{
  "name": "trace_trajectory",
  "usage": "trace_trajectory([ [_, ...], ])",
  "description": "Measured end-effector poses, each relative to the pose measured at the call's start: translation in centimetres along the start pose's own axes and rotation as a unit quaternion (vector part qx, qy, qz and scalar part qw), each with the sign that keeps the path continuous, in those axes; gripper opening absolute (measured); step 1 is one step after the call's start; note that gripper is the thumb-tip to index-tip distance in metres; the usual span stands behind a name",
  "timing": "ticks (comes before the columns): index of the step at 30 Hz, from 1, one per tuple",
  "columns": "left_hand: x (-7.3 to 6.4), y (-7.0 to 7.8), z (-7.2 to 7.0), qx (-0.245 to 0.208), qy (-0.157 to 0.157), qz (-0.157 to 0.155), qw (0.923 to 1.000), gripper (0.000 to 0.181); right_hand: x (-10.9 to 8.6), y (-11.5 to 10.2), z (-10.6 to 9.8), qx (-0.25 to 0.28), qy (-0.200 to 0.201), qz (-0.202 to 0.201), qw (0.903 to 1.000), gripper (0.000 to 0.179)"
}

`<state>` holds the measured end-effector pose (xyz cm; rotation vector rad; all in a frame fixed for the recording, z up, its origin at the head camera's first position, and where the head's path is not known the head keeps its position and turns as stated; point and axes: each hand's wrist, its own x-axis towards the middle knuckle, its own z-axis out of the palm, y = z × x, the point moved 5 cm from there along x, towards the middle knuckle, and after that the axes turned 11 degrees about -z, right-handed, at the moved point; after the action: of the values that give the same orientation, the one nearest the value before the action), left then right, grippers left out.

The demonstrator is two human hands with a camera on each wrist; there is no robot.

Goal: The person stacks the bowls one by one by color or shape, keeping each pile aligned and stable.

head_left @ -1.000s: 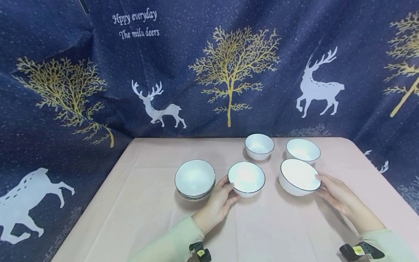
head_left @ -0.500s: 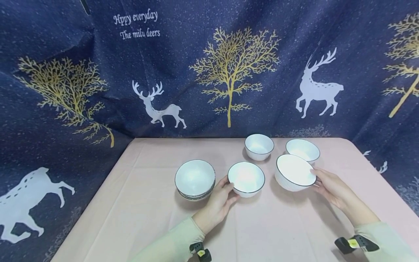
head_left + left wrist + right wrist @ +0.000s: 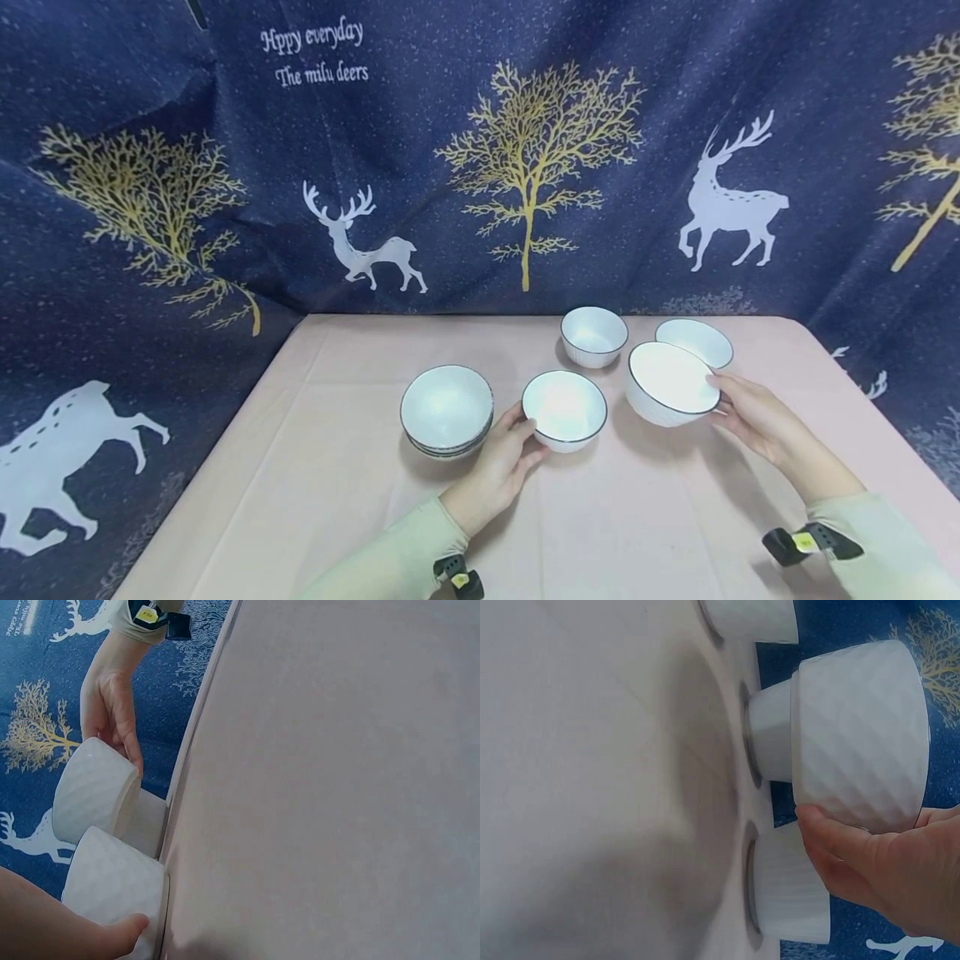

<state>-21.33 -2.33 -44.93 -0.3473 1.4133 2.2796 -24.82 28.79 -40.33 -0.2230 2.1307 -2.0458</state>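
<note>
My left hand [image 3: 498, 467] pinches the near left side of a white dark-rimmed bowl [image 3: 565, 408], thumb at the rim. In the left wrist view that bowl [image 3: 112, 881] shows a dimpled outer wall. My right hand [image 3: 757, 417] grips another white bowl [image 3: 671, 379] by its right edge, thumb over the rim and fingers beneath. This bowl hangs tilted above the table, its shadow below it. A diamond pattern covers its wall [image 3: 859, 739] in the right wrist view. Just left of my left hand stands a stack of white bowls [image 3: 447, 410].
Two ribbed white bowls stand at the back: one bowl [image 3: 594, 335] near the middle, another bowl [image 3: 696, 340] farther right, partly hidden behind the lifted one. A pale pink cloth covers the table [image 3: 315, 492]. A dark blue deer-print curtain [image 3: 450, 150] hangs behind.
My right hand has raised its bowl and carried it left and away from me, and it now overlaps the back right bowl. My left hand and its bowl have stayed put.
</note>
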Motion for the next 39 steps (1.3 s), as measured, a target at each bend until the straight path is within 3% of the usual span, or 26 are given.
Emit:
trace_trajectory([
  [6, -0.1, 0.1, 0.0, 0.001, 0.003, 0.001, 1.0000, 0.056, 0.6, -0.8, 0.4, 0.028, 0.006, -0.004, 0.9996, 0.070],
  [16, -0.1, 0.1, 0.1, 0.000, 0.010, -0.015, 0.9998, 0.058, 1.2, -1.9, 1.1, 0.003, -0.008, -0.013, 0.9999, 0.068],
  [39, -0.2, 0.0, 0.2, -0.002, 0.012, -0.004, 0.9999, 0.057, 2.6, -4.0, 3.7, -0.002, -0.036, -0.025, 0.9990, 0.060],
])
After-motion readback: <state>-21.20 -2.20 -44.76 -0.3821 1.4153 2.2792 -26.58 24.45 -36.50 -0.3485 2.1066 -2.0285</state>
